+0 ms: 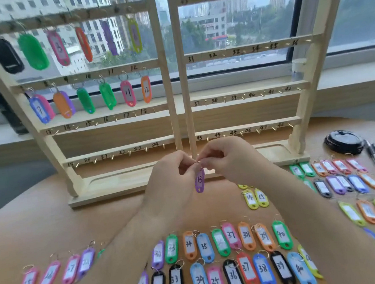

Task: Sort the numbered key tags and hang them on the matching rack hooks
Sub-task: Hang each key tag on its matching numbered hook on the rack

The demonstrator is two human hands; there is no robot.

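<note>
**Entry: tag 13, pre-hanging.**

A purple plastic key tag marked 13 (pixel 200 181) was held hanging in the air in front of the gap between the two racks, above the round wooden table (pixel 39 230) and not touching it. Its small metal ring (pixel 198 162) was gripped from both sides. The left hand (pixel 174 178) was pinching it between thumb and forefinger, with the other fingers curled in. The right hand (pixel 229 160) was pinching it from the opposite side in the same way. The two-handed hold was judged to serve for turning or steadying the ring so that it would face a hook squarely.

On the pale wooden left rack (pixel 164 74) the two upper rails were filled, ending at an orange tag marked 12 (pixel 146 89). The third rail was bare, with hook 13 (pixel 56 132) at its far left, which was taken as the reason this tag was in hand. No tags were seen on the matching right rack (pixel 258 90).

Two yellow tags marked 14 and 15 (pixel 256 197) lay side by side just beyond the right forearm, probably staged as next in sequence. The remaining tags were laid out in numbered rows on the table.
</note>
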